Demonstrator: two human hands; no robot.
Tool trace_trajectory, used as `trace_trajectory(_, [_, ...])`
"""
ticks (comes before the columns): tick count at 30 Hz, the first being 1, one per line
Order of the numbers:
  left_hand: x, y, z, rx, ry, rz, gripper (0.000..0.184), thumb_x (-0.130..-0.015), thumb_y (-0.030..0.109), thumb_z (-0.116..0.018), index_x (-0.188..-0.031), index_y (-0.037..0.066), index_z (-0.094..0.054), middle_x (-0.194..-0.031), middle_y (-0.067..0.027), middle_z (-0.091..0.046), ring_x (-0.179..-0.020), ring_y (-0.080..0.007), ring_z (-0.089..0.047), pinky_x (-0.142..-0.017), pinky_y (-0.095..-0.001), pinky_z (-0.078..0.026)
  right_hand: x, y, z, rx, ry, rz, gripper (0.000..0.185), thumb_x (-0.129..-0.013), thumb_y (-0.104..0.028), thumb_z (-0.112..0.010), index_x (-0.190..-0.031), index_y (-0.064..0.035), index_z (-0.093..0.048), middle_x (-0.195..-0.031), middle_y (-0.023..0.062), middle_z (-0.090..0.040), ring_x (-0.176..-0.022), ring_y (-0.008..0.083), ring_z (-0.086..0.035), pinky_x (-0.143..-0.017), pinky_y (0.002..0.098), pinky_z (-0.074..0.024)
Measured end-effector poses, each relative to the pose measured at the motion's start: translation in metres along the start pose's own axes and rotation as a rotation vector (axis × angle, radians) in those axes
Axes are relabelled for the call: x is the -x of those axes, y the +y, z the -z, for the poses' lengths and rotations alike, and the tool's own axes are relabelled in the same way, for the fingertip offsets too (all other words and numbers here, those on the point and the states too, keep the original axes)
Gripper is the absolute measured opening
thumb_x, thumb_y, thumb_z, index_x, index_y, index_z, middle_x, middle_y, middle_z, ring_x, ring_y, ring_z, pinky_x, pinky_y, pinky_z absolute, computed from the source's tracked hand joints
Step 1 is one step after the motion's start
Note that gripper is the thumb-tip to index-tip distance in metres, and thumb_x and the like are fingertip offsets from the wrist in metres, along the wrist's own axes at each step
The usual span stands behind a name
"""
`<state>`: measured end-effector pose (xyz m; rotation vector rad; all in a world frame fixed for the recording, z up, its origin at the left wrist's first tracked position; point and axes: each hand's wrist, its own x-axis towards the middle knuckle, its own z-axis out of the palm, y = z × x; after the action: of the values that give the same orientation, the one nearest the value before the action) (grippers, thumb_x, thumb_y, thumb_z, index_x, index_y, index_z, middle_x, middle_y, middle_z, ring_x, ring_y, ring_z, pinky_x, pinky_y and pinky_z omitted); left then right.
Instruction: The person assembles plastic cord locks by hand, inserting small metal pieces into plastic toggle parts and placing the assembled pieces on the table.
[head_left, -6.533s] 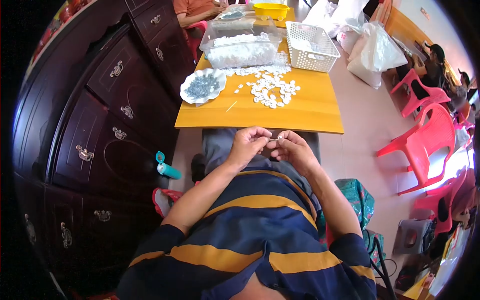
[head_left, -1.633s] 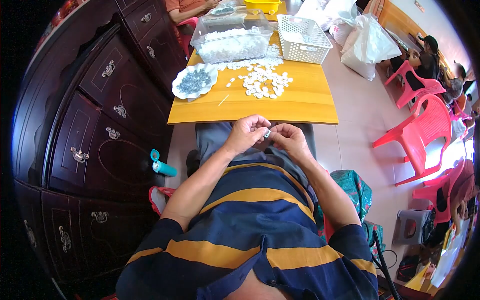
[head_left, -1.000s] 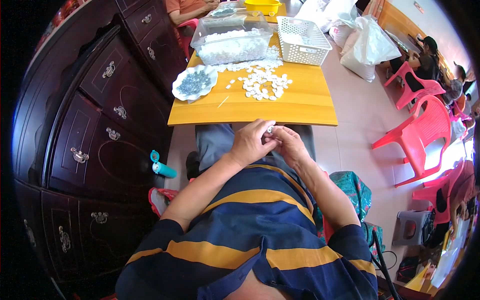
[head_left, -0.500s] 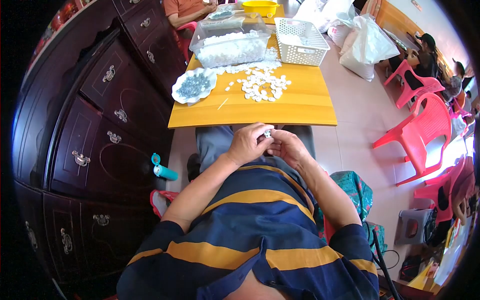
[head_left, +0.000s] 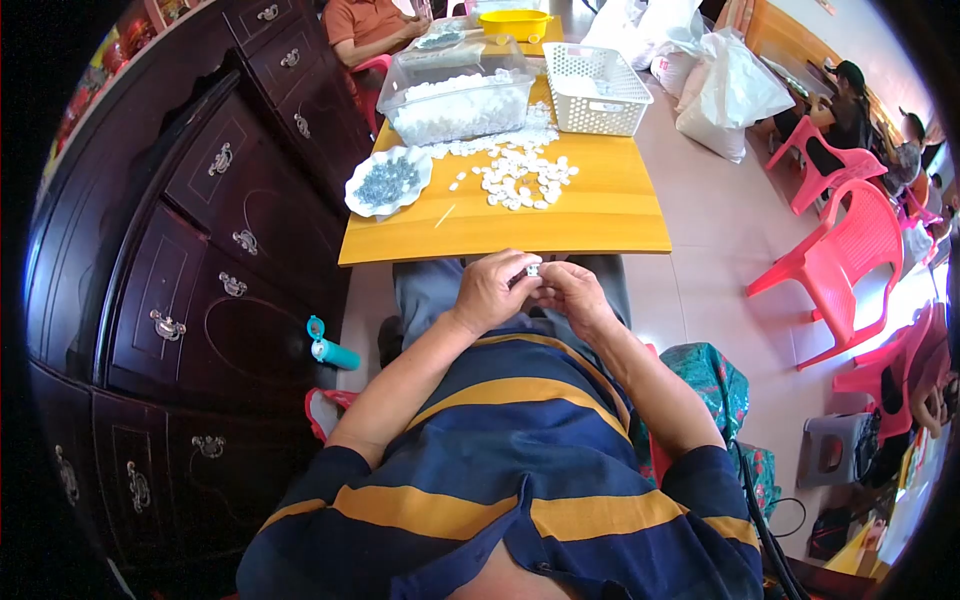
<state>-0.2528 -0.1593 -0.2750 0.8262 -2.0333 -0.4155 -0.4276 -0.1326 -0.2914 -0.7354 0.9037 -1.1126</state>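
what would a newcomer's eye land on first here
Probably the yellow wooden table ahead, with small round white pieces scattered on it and a clear rectangular plastic box of white bits toward its far end. Just short of its near edge, the bare left hand and right hand pinch a tiny white piece. On the right, a coral-red plastic armchair likely stands out too.
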Motion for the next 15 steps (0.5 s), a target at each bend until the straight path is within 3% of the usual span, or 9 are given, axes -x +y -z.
trace_trajectory(12, [0.0009, -0.0053, 0.0018, 0.016, -0.024, -0.031, 0.017, -0.082, 0.007, -0.073, -0.099, 0.001, -0.071, -0.087, -0.0139, -0.071, -0.076, -0.027, -0.07, -0.068, -0.0328, -0.054, -0.0003, 0.0045, -0.0023, 0.009, 0.035, 0.009, 0.019, -0.095, -0.019, -0.061, -0.097, -0.0022, -0.07, -0.084, 0.0028, -0.069, -0.072, 0.0094, -0.064, -0.065, 0.0217, -0.0504])
trace_trajectory(15, [0.001, -0.0058, -0.0007, 0.048, 0.014, -0.011, 0.016, -0.083, 0.013, -0.072, -0.096, 0.004, -0.071, -0.087, -0.0124, -0.071, -0.078, -0.0288, -0.069, -0.067, -0.0357, -0.054, -0.0045, 0.0057, 0.0015, 0.021, 0.012, 0.007, 0.019, -0.095, -0.02, -0.062, -0.097, -0.0024, -0.07, -0.081, 0.0022, -0.068, -0.071, 0.0091, -0.064, -0.065, 0.0221, -0.0507])
